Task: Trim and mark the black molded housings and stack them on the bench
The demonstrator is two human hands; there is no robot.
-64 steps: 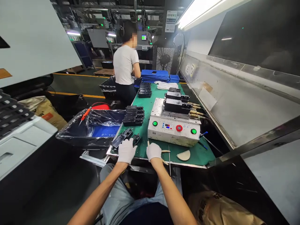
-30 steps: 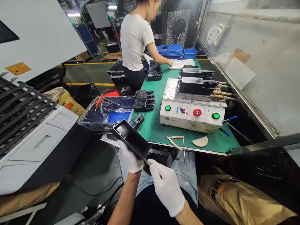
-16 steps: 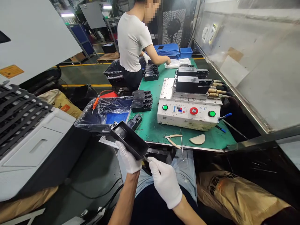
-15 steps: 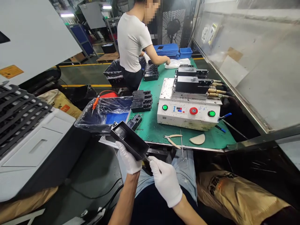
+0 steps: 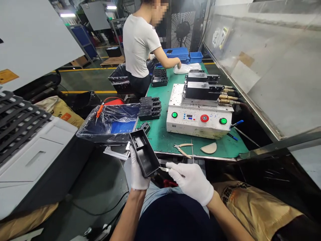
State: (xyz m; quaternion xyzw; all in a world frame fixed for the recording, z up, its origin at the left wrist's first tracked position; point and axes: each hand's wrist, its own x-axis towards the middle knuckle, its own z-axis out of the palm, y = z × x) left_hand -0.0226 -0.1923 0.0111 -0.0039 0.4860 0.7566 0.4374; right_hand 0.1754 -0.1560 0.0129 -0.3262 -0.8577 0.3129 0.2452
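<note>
My left hand [image 5: 137, 174], in a white glove, is closed around the side of an open black plastic box [image 5: 148, 159]. The box is tilted, its hollow side facing me. A gloved right hand [image 5: 192, 182], my own, pinches a small silvery tool [image 5: 164, 169], apparently a deburring blade or small knife. Its tip is at the near right corner of the box; whether it touches cannot be made out. Most of the tool's handle is hidden in my fingers. Beyond the box, another black part [image 5: 144, 128] lies on the green table edge.
A white machine [image 5: 198, 129] with green and red buttons bears black boxes. Cutting pliers [image 5: 184, 149] and a beige half-disc [image 5: 208, 148] lie before it. Stacked black parts [image 5: 149, 108] stand beside a plastic-lined bin [image 5: 100, 134]. A co-worker [image 5: 140, 43] stands at the table's far left.
The box has turned more upright in my left hand. My right hand has drawn back to the right, and more of the silvery tool shows. The view has shifted slightly.
</note>
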